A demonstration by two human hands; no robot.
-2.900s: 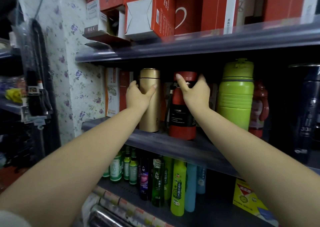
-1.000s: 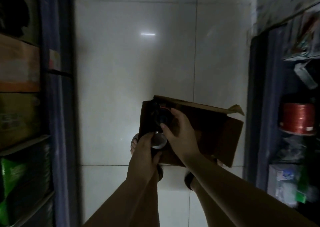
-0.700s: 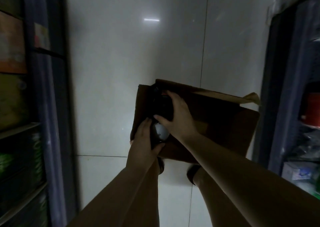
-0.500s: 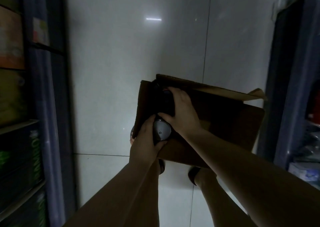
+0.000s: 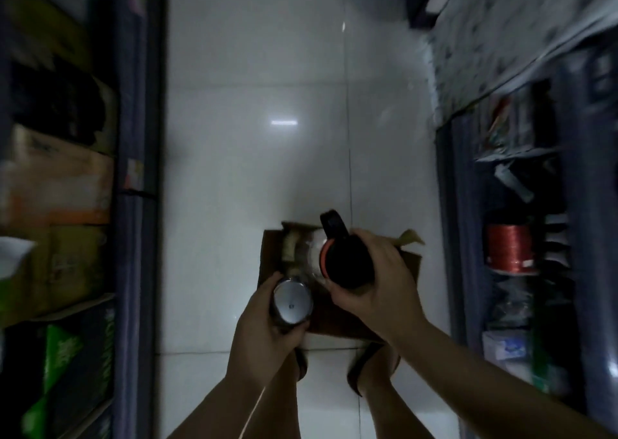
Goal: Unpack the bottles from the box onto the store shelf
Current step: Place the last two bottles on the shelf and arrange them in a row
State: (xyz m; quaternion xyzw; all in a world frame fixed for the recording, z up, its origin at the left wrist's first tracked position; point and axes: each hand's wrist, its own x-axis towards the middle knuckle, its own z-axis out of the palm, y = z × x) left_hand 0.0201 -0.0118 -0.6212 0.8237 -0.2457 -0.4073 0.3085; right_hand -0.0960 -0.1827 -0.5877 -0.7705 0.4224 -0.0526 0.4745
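Note:
I look straight down at an open brown cardboard box [image 5: 409,264] on the white tiled floor. My left hand [image 5: 264,330] grips a silver-topped bottle [image 5: 291,302], held upright above the box's near left corner. My right hand [image 5: 378,281] grips a black bottle [image 5: 346,259] with an orange ring and a black loop handle, tilted and lifted above the box. Inside the box a pale bottle [image 5: 290,246] shows dimly at the left end.
Blue store shelving stands on both sides of the narrow aisle: the left shelf [image 5: 133,184] holds cartons and green packs, the right shelf [image 5: 451,204] holds a red spool [image 5: 508,249] and small packets. My feet in dark sandals [image 5: 364,370] stand just before the box.
Both hands have risen out of the box, each with a bottle. The black bottle, earlier down inside the box, is now lifted and tilted. The view has pulled back from the box.

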